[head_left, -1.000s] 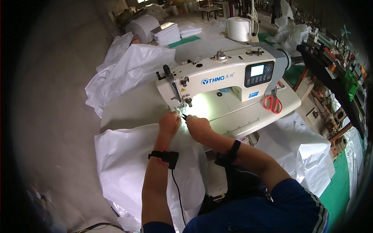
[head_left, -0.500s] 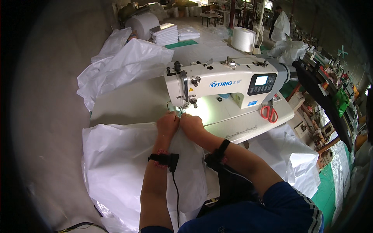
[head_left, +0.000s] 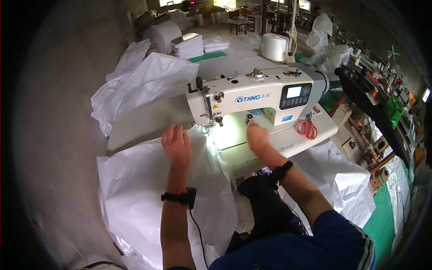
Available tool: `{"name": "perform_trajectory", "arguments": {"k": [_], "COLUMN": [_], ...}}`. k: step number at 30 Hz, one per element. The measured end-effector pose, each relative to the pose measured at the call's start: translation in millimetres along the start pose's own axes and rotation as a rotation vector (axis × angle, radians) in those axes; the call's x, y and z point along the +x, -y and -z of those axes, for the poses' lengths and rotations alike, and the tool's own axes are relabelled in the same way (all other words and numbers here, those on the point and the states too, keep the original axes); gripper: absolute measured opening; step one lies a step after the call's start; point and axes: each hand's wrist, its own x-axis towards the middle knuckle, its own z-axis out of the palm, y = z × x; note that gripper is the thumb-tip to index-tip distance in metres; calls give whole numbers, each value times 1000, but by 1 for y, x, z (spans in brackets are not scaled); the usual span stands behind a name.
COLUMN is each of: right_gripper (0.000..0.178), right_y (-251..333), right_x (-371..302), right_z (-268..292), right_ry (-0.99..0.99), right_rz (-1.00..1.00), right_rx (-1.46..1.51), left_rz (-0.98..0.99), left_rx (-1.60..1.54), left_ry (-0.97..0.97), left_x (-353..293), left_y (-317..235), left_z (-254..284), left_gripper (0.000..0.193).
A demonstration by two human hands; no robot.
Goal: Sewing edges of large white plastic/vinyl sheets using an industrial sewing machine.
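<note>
A white plastic sheet [head_left: 148, 180] drapes over the left part of the sewing table, its upper corner beneath the needle area of a white sewing machine [head_left: 252, 90]. My left hand [head_left: 176, 145] rests on this sheet, left of the machine head, fingers stretched out and slightly apart. On the lit machine bed, right of the needle, my right hand [head_left: 258, 136] is closed, its fingertips at a small round black part [head_left: 249, 116]. Whether those fingers grip anything is hidden. Red-handled scissors [head_left: 307, 129] lie at the right of the bed.
A thread cone [head_left: 274, 47] stands behind the machine. Folded white stacks [head_left: 187, 46], a large white roll [head_left: 163, 36] and crumpled white sheeting [head_left: 144, 83] sit at the back left. More white sheeting [head_left: 342, 184] hangs at the right. A person stands far back right.
Both hands have come away from the needle and apart: the left moved left onto the sheet, the right moved right over the machine bed. The view has shifted slightly.
</note>
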Motion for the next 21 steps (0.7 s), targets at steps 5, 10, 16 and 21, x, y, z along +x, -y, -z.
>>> {"name": "perform_trajectory", "arguments": {"k": [5,10,16,21], "right_gripper": [29,16,23,27], "right_y": [-29,3,59,133], "right_x": [-8,-117,-154,-113], "right_z": [16,12,-49,-33], "right_ry": [-307,590,1326,987], "right_rz": [62,606,221,233], "right_rx": [-327,185,989,1488], "left_rz": [115,358,489,233], "left_rx": [-122,-110,3,314], "left_ry": [368,316,310,134], "left_x": [-52,-127,-155,-144], "left_y": [-16,-12,-52,-57], "left_z": [79,180,221,226], "left_gripper": [19,15,34,36]}}
